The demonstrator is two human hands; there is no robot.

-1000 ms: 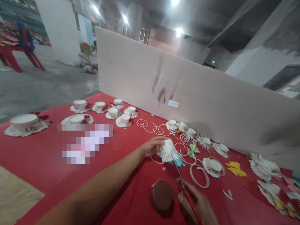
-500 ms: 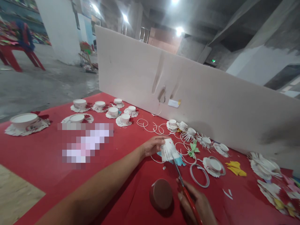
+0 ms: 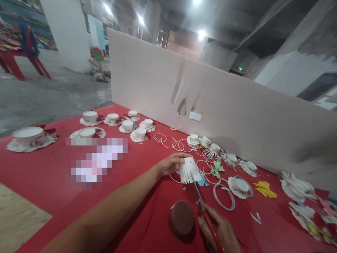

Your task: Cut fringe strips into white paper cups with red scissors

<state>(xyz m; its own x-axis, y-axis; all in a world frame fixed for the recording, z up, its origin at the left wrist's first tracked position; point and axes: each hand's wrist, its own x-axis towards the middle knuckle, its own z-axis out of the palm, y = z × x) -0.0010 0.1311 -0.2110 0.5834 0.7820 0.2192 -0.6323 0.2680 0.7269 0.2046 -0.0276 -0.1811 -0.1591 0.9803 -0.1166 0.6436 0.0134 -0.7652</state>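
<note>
My left hand grips a white paper cup near its base, with the cup's slit rim pointing down toward me. Several narrow strips fan out along the left part of that rim. Around the red handles of a pair of scissors my right hand is closed. The scissor blades reach up to the cup's lower edge, among the strips. Below the cup, a round brown object rests on the red table covering. A scrap of blue paper lies just behind the cup.
Several cut cups with spread fringes, such as one flattened cup, stand upside down along the back and left. Thin paper rings, green paper and yellow paper lie to the right. A tall white board borders the far side.
The cup has turned slightly in my left hand, and the scissors have shifted a little to the left along its rim. Everything else on the table stays put.
</note>
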